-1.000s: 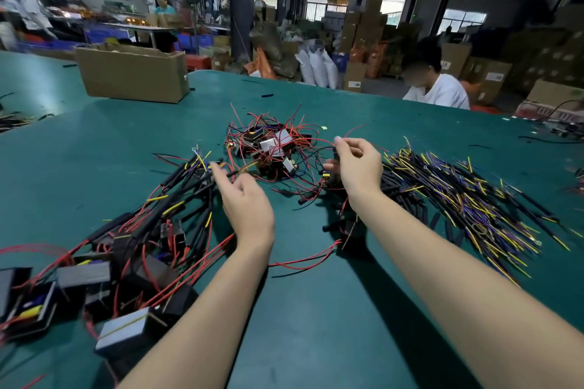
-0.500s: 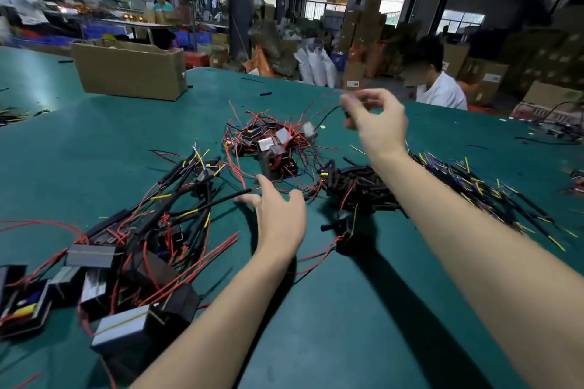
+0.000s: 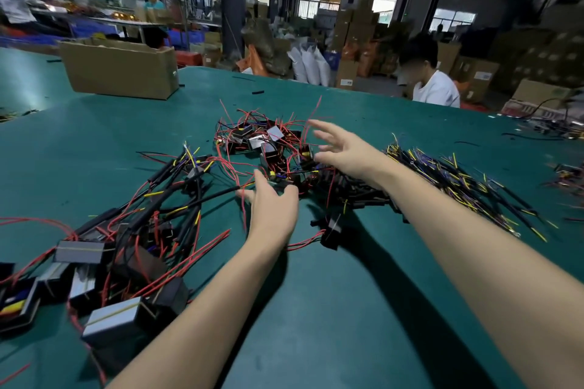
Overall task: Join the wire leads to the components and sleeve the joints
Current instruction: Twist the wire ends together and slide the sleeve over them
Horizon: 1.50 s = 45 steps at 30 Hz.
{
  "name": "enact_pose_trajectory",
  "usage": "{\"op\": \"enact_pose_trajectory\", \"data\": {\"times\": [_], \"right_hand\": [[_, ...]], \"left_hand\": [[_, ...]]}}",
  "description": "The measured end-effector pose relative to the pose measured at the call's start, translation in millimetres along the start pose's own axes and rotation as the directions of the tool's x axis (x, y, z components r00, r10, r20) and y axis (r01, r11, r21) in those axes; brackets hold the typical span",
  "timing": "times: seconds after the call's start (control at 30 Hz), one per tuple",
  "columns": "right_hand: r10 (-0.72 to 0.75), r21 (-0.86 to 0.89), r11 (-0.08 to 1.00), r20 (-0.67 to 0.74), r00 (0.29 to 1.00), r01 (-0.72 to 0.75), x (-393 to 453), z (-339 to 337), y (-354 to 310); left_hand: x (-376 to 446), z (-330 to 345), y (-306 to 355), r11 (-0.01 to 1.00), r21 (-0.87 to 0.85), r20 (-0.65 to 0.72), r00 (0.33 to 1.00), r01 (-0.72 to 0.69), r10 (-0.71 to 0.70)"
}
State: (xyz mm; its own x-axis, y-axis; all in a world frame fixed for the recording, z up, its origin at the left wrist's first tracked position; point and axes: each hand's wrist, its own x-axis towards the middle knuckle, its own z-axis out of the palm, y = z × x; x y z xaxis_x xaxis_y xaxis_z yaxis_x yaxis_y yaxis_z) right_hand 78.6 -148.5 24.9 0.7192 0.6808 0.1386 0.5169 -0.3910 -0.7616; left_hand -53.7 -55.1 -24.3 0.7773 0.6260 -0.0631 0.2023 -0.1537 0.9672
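Note:
A tangle of small black-and-grey components with red wires (image 3: 264, 144) lies mid-table. My right hand (image 3: 343, 151) hovers at its right edge, fingers spread and holding nothing. My left hand (image 3: 273, 207) lies flat on the green mat just in front of the tangle, fingers straight, touching a black sleeved lead. A bundle of black, yellow and purple wire leads (image 3: 458, 180) fans out to the right. Finished pieces with black sleeves and box components (image 3: 126, 249) are piled at the left.
An open cardboard box (image 3: 120, 71) stands on the table (image 3: 331, 309) at the far left. A seated person in a white shirt (image 3: 434, 88) is across the table. More wire scraps (image 3: 565, 174) lie at the right edge.
My right hand came down from its raised pinch and opened over the right side of the red-wire tangle. My left hand shifted forward, close to the tangle's near edge.

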Motion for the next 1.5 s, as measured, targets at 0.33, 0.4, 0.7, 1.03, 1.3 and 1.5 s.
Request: {"op": "enact_pose_trajectory", "data": {"times": [0.33,0.4,0.7,1.03,1.3,1.5], "right_hand": [[0.181,0.003,0.983,-0.180,0.967,-0.183,-12,7,5],[0.157,0.235,0.969,-0.368,0.917,-0.071,-11,3,-6],[0.114,0.632,0.730,-0.488,0.865,0.261,-40,-39,-43],[0.126,0.510,0.833,0.202,0.971,-0.214,-96,-44,-1],[0.203,0.732,0.636,0.145,0.968,-0.243,-107,-3,22],[0.094,0.794,0.607,-0.028,0.995,-0.035,-114,17,32]], "left_hand": [[9,4,-5,0.993,-0.120,0.013,1.000,-0.010,0.012],[10,2,-7,0.988,-0.151,-0.011,1.000,-0.027,0.026],[11,-7,-4,0.841,-0.510,-0.229,0.971,-0.182,0.071],[16,-15,2,0.655,-0.749,-0.036,0.993,-0.104,0.116],[-21,6,4,0.895,-0.266,0.399,0.805,-0.356,0.439],[-28,14,-2,0.839,-0.110,0.364,0.763,-0.533,0.533]]}}
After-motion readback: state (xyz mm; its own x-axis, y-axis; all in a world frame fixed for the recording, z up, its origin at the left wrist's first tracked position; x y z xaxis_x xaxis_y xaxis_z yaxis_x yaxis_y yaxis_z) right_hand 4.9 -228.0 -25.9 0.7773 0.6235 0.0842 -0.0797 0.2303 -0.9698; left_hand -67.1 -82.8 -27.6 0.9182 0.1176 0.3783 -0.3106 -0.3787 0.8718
